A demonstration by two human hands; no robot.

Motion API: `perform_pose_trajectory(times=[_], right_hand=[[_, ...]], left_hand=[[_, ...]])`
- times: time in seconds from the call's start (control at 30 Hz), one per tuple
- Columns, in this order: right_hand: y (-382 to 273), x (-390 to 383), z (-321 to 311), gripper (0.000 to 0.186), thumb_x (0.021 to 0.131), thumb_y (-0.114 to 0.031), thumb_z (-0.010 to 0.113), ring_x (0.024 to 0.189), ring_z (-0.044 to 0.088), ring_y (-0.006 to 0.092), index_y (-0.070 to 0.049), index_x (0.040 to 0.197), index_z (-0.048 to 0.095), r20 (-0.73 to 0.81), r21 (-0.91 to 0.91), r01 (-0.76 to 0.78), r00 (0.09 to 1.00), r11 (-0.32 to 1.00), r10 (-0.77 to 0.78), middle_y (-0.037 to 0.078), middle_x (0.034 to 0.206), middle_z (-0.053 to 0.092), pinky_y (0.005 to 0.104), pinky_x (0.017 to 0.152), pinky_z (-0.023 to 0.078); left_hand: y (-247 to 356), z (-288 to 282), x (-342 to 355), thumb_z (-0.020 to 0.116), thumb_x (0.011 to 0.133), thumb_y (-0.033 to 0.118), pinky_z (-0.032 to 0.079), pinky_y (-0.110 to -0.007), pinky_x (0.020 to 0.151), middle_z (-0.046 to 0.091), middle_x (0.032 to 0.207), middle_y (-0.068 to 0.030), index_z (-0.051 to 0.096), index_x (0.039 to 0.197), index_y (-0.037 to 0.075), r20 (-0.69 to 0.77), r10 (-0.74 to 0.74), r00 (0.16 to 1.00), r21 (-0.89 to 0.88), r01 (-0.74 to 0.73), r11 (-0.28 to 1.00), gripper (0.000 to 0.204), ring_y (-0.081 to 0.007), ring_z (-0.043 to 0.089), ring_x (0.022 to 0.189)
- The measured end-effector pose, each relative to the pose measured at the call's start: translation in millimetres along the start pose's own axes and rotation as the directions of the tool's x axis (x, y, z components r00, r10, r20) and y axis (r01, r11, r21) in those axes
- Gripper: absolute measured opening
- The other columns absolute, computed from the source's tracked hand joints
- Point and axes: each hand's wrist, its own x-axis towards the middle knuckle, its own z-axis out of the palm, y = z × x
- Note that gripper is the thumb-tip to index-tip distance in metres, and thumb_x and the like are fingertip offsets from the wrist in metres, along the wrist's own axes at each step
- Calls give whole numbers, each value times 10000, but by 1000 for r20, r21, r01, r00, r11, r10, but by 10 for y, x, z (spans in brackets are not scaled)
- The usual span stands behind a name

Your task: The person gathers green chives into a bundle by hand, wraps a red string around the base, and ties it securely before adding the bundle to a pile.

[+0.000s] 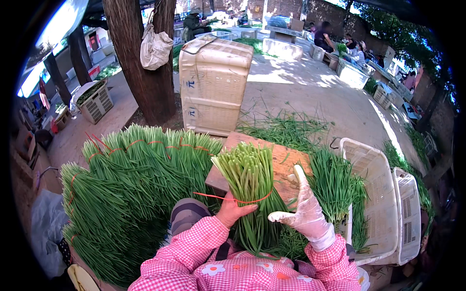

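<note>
At far left, a crumpled sheet of grey plastic (47,230), and farther back, on the ground, a pale crate (99,105) heaped with greenery. Next, a curved row of green bundles (131,182), tied with red bands (132,143), pale ends mostly upward. Behind them, a tree trunk (133,63) with a whitish bag (156,51) hung on it, then a tall cream crate (213,85).

In the middle, the bare left hand (234,210), with grip clasped round the left side of a bunch of green stalks (246,169): pale cut ends up, leaves trailing down toward the lap. Around the bunch, a red tie (255,201) with a loose end stuck out leftward. Just behind, a wooden desk (290,162); whether touching the bunch, impossible to tell.

Right of the bunch, the gloved right hand (306,208), with grip released and empty, thumb and fingers spread near the leaves. Far back, a seated person (322,38) in dark clothes. Just beyond the glove, loose stalks (334,182), then a big whitish crate (374,213) and another crate (409,218) close beside it.
</note>
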Motion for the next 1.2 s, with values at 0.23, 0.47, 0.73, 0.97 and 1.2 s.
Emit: perform_pose_trajectory(times=[0.23, 0.47, 0.73, 0.97, 1.2], right_hand=[[247, -15, 667, 1013, 667, -327, 786, 1159, 429, 219, 8, 1369, 138, -143, 772, -8, 972, 636, 185, 134, 1276, 405, 352, 972, 357], [357, -187, 718, 1014, 681, -308, 770, 1201, 387, 241, -22, 1392, 107, -124, 819, 19, 982, 573, 144, 137, 1315, 354, 372, 1000, 326], [426, 581, 518, 622, 871, -394, 539, 1121, 465, 253, -3, 1311, 338, -320, 564, 162, 947, 810, 33, 145, 1184, 491, 340, 966, 342], [966, 340, -348, 432, 898, -321, 504, 826, 529, 90, -13, 1199, 469, -64, 641, -149, 967, 753, 246, 50, 985, 573, 240, 754, 434], [1449, -713, -237, 277, 896, -189, 502, 697, 499, 56, -34, 1125, 510, -90, 621, -388, 828, 681, 554, 10, 865, 574, 199, 644, 416]], left_hand=[[-17, 202, -87, 791, 602, 176, 349, -346, 977, 501, 1219, -95, 396, 1243, 21, 164, 89, 982, 327, -139, 935, 768, -207, 483, 1124], [-171, 96, -131, 800, 582, 243, 370, -359, 956, 511, 1184, -122, 419, 1220, 20, 217, 117, 969, 532, -217, 818, 776, -247, 498, 1106], [-224, 130, -95, 731, 677, 144, 405, -314, 903, 562, 1106, -57, 471, 1187, 21, 29, -83, 996, 109, 79, 991, 585, -172, 535, 1013], [358, -440, 492, 636, 796, 276, 491, -383, 857, 576, 1122, -100, 487, 1191, 54, -116, -80, 990, -415, 25, 910, 477, -236, 574, 1000], [516, -927, 896, 631, 793, 323, 429, -424, 935, 544, 1206, -68, 471, 1249, 107, -422, 150, 894, -343, -310, 886, 529, -253, 531, 1069]])
